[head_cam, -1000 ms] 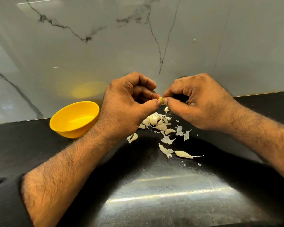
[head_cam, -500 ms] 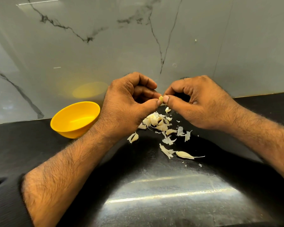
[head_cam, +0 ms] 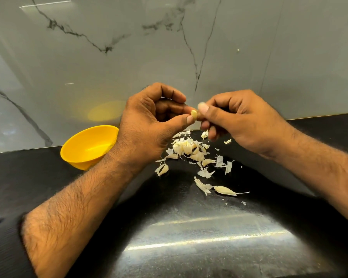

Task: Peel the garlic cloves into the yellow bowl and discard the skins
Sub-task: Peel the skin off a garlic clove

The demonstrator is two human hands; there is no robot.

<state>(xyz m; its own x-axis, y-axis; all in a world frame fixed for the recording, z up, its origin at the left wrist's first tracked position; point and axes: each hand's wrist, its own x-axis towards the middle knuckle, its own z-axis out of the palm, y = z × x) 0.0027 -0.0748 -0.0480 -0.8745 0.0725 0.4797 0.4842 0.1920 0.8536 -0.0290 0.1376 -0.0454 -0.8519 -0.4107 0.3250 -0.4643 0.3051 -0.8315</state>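
Centrally, a small pale garlic clove is held in the air above the worktop, close to its back edge, pinched between the two hands. Left hand: thumb and curled fingers pinch the clove from the left side. Right hand: thumb and bent forefinger meet at the clove's right end, the thumb tip touching it; the remaining fingers are curled under the palm. Whether any skin still clings to the clove cannot be told. Directly below the hands, a heap of loose garlic skins lies on the black worktop near its back edge, with scattered flakes spreading from it toward the front. Among them, one unpeeled clove with a thin tail lies apart on the front side of the scatter, and another small piece lies just beside the left wrist. Yellow bowl: stands on the worktop toward the back left, near the back edge, partly hidden by the left wrist; no cloves can be made out in the visible part of its inside. Behind the worktop rises a grey marble-veined wall, which shows a yellow reflection above the bowl. A dark sleeve covers the left arm at the lower left.
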